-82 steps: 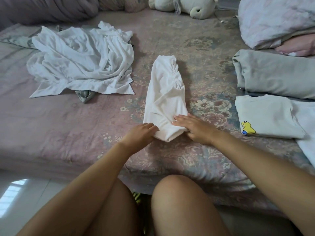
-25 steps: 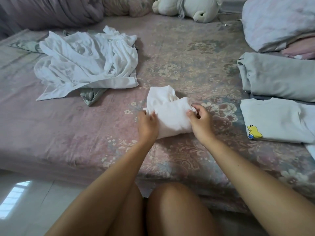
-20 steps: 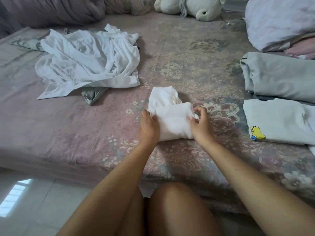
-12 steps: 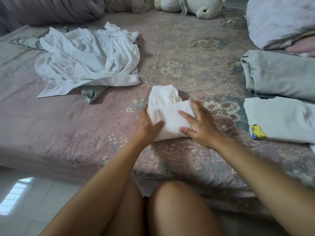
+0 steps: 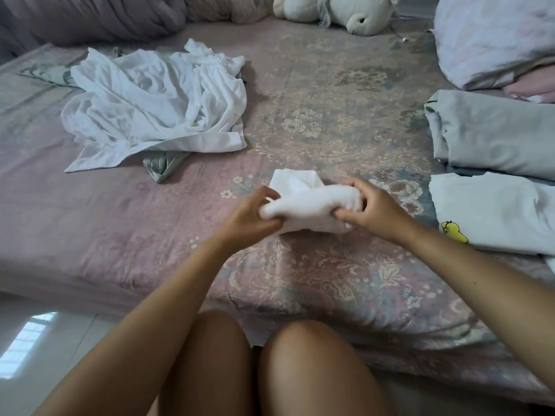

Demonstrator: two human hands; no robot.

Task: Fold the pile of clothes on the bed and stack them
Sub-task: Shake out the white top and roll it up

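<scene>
A small folded white garment (image 5: pixel 309 205) lies near the front middle of the bed (image 5: pixel 315 94). My left hand (image 5: pixel 249 217) grips its left end and my right hand (image 5: pixel 375 211) grips its right end, lifting the near fold off the sheet. A rumpled pile of white clothes (image 5: pixel 153 100) lies at the back left, over a grey-green patterned piece (image 5: pixel 163 165). On the right sit a folded white shirt with a yellow duck print (image 5: pixel 492 211) and, behind it, a folded grey garment (image 5: pixel 492 133).
Pillows (image 5: pixel 492 37) are stacked at the far right, a plush toy (image 5: pixel 339 10) lies at the head of the bed, and a bunched purple quilt (image 5: pixel 90 16) fills the back left. My knees (image 5: pixel 270 355) are against the bed's front edge, above a tiled floor (image 5: pixel 36 340).
The long white garment was folded in half toward me, then pressed flat by both hands. Now both hands have curled round its ends and raised the near fold.
</scene>
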